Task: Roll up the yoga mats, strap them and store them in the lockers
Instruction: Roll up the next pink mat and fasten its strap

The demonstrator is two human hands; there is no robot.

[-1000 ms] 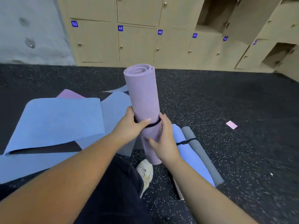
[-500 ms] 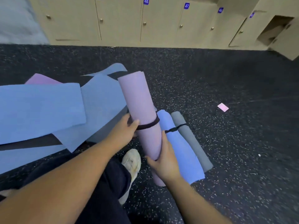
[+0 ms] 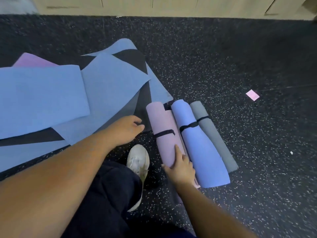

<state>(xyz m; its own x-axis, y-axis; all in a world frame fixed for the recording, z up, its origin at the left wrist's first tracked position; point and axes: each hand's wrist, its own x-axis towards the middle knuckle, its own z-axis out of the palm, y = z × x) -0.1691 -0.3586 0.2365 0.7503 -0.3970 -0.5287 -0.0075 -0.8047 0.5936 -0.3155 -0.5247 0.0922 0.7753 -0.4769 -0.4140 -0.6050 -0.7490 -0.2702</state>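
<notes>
A rolled purple mat (image 3: 163,122) with a black strap (image 3: 164,133) round its middle lies on the floor. It is pressed against a strapped blue roll (image 3: 197,145), and a strapped grey roll (image 3: 215,140) lies beyond that. My right hand (image 3: 181,167) holds the purple roll's near end, thumb on its left side and fingers over the top. My left hand (image 3: 125,129) is off the roll, to its left, fingers loosely curled and holding nothing. It hovers over the edge of the unrolled blue mats (image 3: 42,97).
Several flat blue mats overlap at the left, with a flat purple mat (image 3: 32,60) under them. The bottom of the wooden lockers (image 3: 171,6) runs along the top edge. A small pink paper (image 3: 252,95) lies on the speckled floor at right. My white shoe (image 3: 138,160) stands between my arms.
The purple roll went from upright in both hands to lying flat beside the blue roll. My left hand let go and moved left. The view tilted down toward the floor.
</notes>
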